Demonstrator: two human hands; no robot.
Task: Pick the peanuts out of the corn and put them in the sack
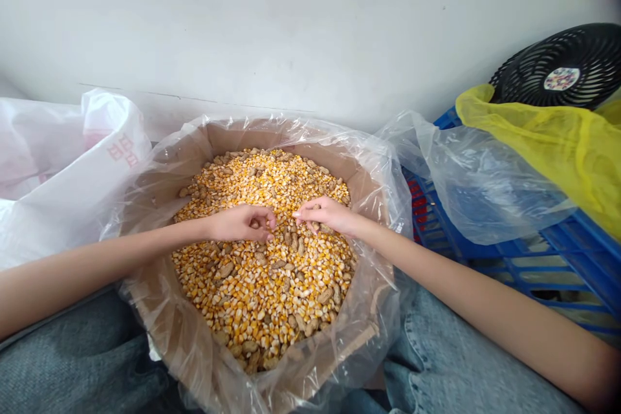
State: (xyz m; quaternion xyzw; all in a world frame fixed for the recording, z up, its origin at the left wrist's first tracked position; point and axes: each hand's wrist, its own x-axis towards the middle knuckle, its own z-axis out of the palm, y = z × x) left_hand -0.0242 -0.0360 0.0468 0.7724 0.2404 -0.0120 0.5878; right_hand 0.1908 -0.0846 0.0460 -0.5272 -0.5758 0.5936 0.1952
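A cardboard box [233,134] lined with clear plastic [334,362] stands between my knees, filled with yellow and white corn kernels [272,168]. Unshelled peanuts [226,270] lie scattered among the kernels, thicker along the near edge. Just above the middle of the heap, my left hand [242,223] is closed, its fingers curled round a brownish piece that looks like a peanut. Facing it a short way off, my right hand [327,215] has thumb and fingers drawn together, with a peanut showing between them. The two hands are apart.
On the left stands a white plastic sack [63,168] with reddish print. A blue plastic crate [572,252] is at the right, carrying clear plastic [495,181], a yellow mesh bag [538,136] and a round black slotted object [528,71]. A white wall [291,26] rises behind the box.
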